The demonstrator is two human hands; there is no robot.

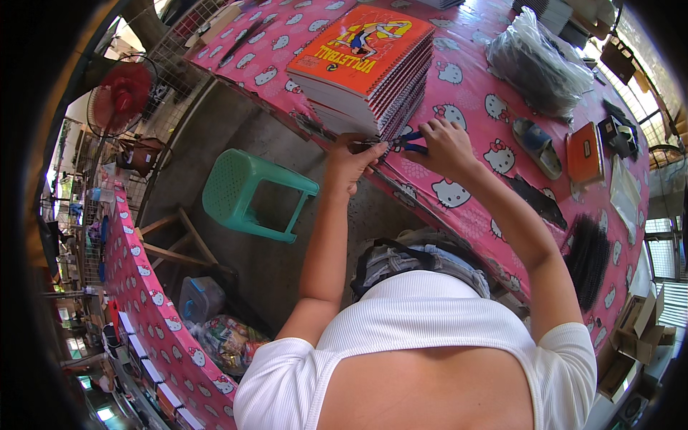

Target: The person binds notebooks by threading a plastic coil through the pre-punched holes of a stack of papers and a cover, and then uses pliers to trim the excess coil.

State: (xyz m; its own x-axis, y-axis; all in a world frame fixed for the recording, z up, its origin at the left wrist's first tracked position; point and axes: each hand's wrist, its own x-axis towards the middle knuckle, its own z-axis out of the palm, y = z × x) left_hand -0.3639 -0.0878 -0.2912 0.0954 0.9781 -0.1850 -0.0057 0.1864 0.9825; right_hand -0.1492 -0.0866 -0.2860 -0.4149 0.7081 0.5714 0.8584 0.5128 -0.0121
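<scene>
A tall stack of spiral-bound notebooks (365, 50) with a bright orange cover on top stands at the near edge of the table. My right hand (450, 149) is closed round the blue handles of a pair of pliers (410, 142). The pliers' jaws point left, toward the lower corner of the stack. There my left hand (351, 163) has thumb and fingers closed at the corner by the table edge, close to the plier tips. What those fingers pinch is too small and partly hidden to make out.
Pink patterned cloth covers the table (430, 172). On it are a clear plastic bag (541, 68), a sandal (537, 147), an orange notebook (586, 155) and black binding coils (588, 261). A green stool (240, 186) stands left of me, with a red fan (120, 95) beyond.
</scene>
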